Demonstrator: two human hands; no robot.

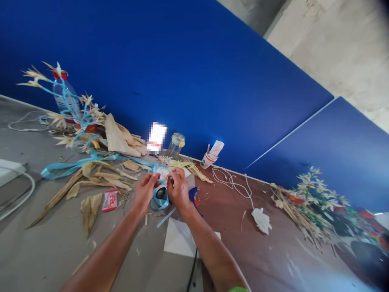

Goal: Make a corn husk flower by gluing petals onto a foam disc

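My left hand (146,190) and my right hand (178,187) come close together above the table, both with pinched fingers. Between the fingertips is a small pale piece (163,177), too small to name; the fingers partly hide it. Light-blue ribbon (160,203) lies looped just below my hands, around a round black-and-white object (161,192). Behind the fingertips, a pale husk flower (165,160) shows. A longer stretch of blue ribbon (79,163) runs across the table to the left, beside dried husks (100,178).
A blue partition (182,73) borders the table. Along it stand a plastic bottle (65,97) with blue-stemmed husk flowers, a lit screen (157,137), a clear jar (176,145) and a paper cup (208,160). White paper (179,237), a red packet (110,200) and a white cable (234,184) lie nearer.
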